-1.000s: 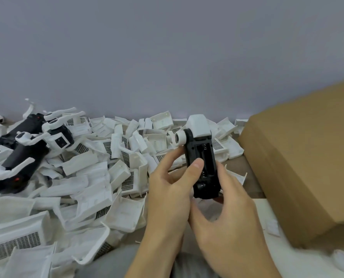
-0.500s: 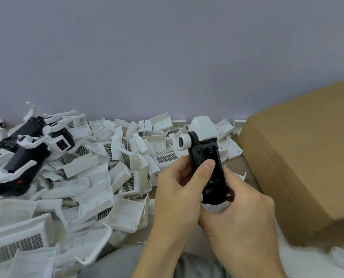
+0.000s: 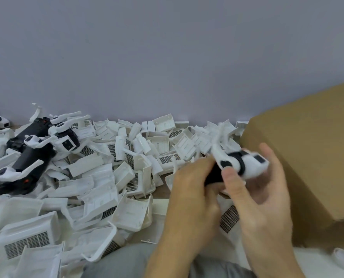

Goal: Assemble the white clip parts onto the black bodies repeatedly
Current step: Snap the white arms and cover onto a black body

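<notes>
two hands turn a black body with white parts, held above a heap of white clips.

the black body [image 3: 214,175], upright half a second ago, now lies tilted, its white-capped end [image 3: 251,164] pointing right toward the cardboard box [image 3: 307,157]. the left hand [image 3: 193,195] curls around its dark lower end. the right hand [image 3: 265,199] has loosened: thumb resting on the body, fingers spread behind it, blurred. white clip parts [image 3: 99,177] and finished black units [image 3: 32,155] lie left, unchanged.

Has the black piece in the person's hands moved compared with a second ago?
Yes. The black body has tipped from upright to slanting, its white end now swung right toward the cardboard box; the picture is blurred.
</notes>
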